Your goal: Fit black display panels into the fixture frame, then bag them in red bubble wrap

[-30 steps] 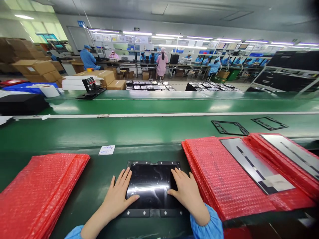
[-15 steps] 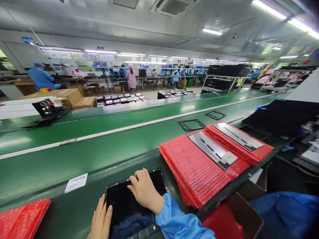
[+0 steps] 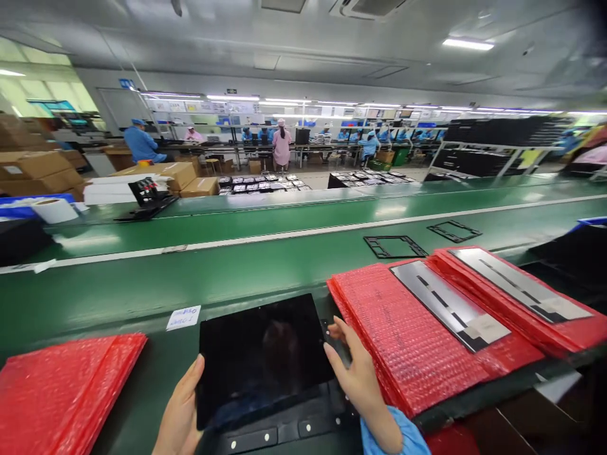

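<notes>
Black panel (image 3: 263,366): lies near the middle at the near side, over a dark fixture (image 3: 287,433) with white dots; it looks slightly tilted, but how far it stands off the fixture cannot be told.
Panel's handling: probably light for its spread, stiff and thin; the glossy face looks slippery, quick to smudge and fragile under bending or a knock.
Where to hold: best by the left and right edges, both hands level, fingertips off the glossy middle.
Left hand (image 3: 177,407): thumb laid on the panel's left edge, the other fingers largely hidden behind it; it seems to pinch that edge.
Right hand (image 3: 358,373): thumb and fingers parted and curved at the panel's right edge; whether the thumb tip touches cannot be told.
Counts, middle: one black panel; one fixture; one white paper label (image 3: 184,318), far and left of the panel.
Counts, red wrap: one left stack (image 3: 71,385); two on the right, a nearer stack (image 3: 374,322) and a farther stack (image 3: 474,291).
Counts, silver plates: two; left plate (image 3: 441,287), right plate (image 3: 507,278); one on each right-hand stack.
Counts, black frames: two, far of the stacks; left frame (image 3: 416,246), right frame (image 3: 467,228).
</notes>
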Motion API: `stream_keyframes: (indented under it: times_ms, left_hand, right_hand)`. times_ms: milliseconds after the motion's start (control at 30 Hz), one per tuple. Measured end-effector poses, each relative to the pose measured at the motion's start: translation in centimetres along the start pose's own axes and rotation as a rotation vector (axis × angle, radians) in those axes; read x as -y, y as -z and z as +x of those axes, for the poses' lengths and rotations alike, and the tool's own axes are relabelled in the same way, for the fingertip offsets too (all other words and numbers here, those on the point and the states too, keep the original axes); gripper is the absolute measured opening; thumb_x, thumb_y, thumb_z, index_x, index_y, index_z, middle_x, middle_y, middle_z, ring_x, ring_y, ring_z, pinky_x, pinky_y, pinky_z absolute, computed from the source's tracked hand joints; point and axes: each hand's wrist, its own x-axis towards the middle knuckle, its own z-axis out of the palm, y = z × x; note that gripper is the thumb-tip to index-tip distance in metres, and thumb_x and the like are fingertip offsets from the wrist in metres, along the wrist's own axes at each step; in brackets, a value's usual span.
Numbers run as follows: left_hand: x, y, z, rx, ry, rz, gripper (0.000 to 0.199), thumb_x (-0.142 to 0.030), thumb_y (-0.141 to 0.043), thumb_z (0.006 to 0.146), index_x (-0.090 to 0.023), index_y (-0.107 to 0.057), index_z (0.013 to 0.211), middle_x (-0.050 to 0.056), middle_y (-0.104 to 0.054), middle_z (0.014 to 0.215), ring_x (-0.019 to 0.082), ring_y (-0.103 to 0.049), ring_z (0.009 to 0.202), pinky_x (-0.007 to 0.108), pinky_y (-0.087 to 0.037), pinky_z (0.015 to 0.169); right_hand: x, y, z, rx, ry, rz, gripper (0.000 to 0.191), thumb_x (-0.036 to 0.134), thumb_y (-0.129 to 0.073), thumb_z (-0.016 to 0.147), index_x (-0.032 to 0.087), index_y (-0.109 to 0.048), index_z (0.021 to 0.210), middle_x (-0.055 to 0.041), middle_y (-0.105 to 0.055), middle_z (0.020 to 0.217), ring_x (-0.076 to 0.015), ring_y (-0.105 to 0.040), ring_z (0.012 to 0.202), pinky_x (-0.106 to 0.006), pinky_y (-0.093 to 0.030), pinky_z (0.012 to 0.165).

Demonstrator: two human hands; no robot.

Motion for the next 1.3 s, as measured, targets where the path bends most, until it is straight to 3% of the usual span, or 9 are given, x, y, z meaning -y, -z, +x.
stream_keyframes:
  times_ms: [167,467,633,700,800,933,1033,1133,1300]
  left_hand:
    - [-0.4,-0.4,0.0,0.08,0.032,-0.082,0.047,-0.041,-0.054,0.085,-0.023,-0.06,0.128,0.008,-0.071,0.114,0.032,-0.061,0.115,0.05,-0.05,0.098]
    - [0.1,-0.2,0.1,0.173,0.015,-0.086,0.054,-0.047,-0.054,0.084,-0.023,-0.056,0.132,0.009,-0.072,0.113,0.032,-0.061,0.114,0.05,-0.045,0.101]
    - [-0.6,-1.1,-1.5,0.333,-0.039,0.235,0.053,-0.04,-0.072,0.076,-0.022,-0.062,0.125,0.009,-0.074,0.106,0.031,-0.068,0.1,0.047,-0.051,0.093]
    - [-1.4,-1.8,-2.2,0.347,-0.189,0.444,0.044,-0.041,-0.072,0.076,-0.02,-0.07,0.114,0.009,-0.075,0.099,0.03,-0.069,0.093,0.044,-0.053,0.088]
    - [-2.8,-2.9,-2.9,0.445,-0.763,0.774,0.023,-0.034,-0.068,0.08,-0.025,-0.076,0.1,0.008,-0.075,0.097,0.027,-0.067,0.094,0.04,-0.053,0.089]
    - [-4.2,-4.9,-2.2,0.626,-1.376,1.091,0.035,-0.015,-0.063,0.082,-0.034,-0.072,0.11,0.007,-0.065,0.123,0.027,-0.051,0.122,0.044,-0.041,0.104]
    - [-4.7,-6.8,0.9,0.582,-1.072,0.979,0.027,-0.022,-0.063,0.083,-0.026,-0.072,0.109,0.007,-0.071,0.111,0.025,-0.062,0.106,0.038,-0.05,0.093]
    - [-5.2,-9.0,5.8,0.265,-0.598,0.618,0.032,-0.037,-0.076,0.07,-0.016,-0.072,0.094,0.008,-0.075,0.093,0.026,-0.068,0.091,0.035,-0.054,0.084]
    - [-7.1,-12.4,13.4,0.217,-0.354,0.538,0.04,-0.037,-0.08,0.065,-0.012,-0.068,0.094,0.01,-0.075,0.079,0.025,-0.071,0.074,0.037,-0.057,0.071]
  right_hand:
    - [1.0,1.7,-1.5,0.439,-0.195,0.278,0.034,0.045,-0.053,0.089,0.018,-0.067,0.103,-0.0074,-0.072,0.091,-0.0227,-0.069,0.087,-0.033,-0.053,0.079]
    - [0.2,1.2,-2.6,0.387,-0.255,0.331,0.037,0.05,-0.048,0.091,0.019,-0.061,0.076,-0.0009,-0.064,0.069,-0.0203,-0.071,0.071,-0.024,-0.045,0.058]
    - [-1.0,1.1,-2.0,0.297,-0.308,0.337,0.04,0.054,-0.048,0.09,0.019,-0.058,0.074,-0.0018,-0.063,0.061,-0.0211,-0.069,0.067,-0.026,-0.045,0.057]
    - [-1.4,0.9,-1.7,0.285,-0.317,0.326,0.04,0.055,-0.048,0.089,0.018,-0.062,0.094,-0.0047,-0.069,0.069,-0.0216,-0.068,0.07,-0.029,-0.048,0.061]
    - [-1.6,0.8,-1.5,0.271,-0.273,0.291,0.054,0.053,-0.052,0.087,0.017,-0.05,0.127,-0.0074,-0.07,0.087,-0.021,-0.067,0.077,-0.033,-0.051,0.071]
    - [-1.0,1.4,-2.2,0.37,-0.206,0.264,0.045,0.05,-0.051,0.089,0.019,-0.056,0.122,-0.0061,-0.068,0.089,-0.0189,-0.066,0.077,-0.031,-0.051,0.073]
    - [-0.6,2.4,-3.0,0.422,-0.146,0.216,0.038,0.047,-0.05,0.091,0.021,-0.062,0.115,-0.0055,-0.069,0.086,-0.0184,-0.066,0.077,-0.028,-0.05,0.073]
    - [-0.6,3.7,-3.7,0.415,-0.101,0.156,0.036,0.046,-0.05,0.091,0.021,-0.063,0.113,-0.0056,-0.07,0.085,-0.0186,-0.066,0.078,-0.027,-0.05,0.074]
    - [-0.5,6.5,-4.5,0.363,-0.084,0.092,0.031,0.043,-0.054,0.089,0.024,-0.066,0.11,-0.0047,-0.071,0.086,-0.0192,-0.067,0.079,-0.026,-0.051,0.072]
